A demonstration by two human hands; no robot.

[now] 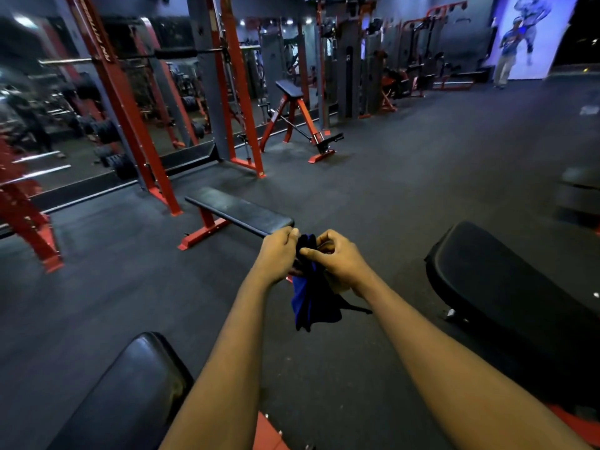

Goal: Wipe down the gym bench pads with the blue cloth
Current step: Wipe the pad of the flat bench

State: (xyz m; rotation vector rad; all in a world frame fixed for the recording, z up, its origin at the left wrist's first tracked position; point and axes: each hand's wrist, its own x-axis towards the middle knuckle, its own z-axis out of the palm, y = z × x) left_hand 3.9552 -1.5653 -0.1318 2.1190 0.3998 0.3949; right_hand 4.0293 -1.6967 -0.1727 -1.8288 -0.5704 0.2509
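Note:
Both my arms reach forward over the dark floor. My left hand (278,254) and my right hand (337,259) grip the top of the blue cloth (308,303), which hangs bunched between them. A black bench pad (126,394) lies below my left arm at the bottom left. Another black pad (506,287) sits to the right of my right arm. A flat bench with a black pad (237,209) on a red frame stands just beyond my hands.
Red squat rack posts (130,102) and a mirror wall with weight plates stand at the left. A small red-legged bench (290,108) stands farther back. More machines line the far wall. A person (506,60) stands at the far right. Dark rubber floor (422,164) spreads between.

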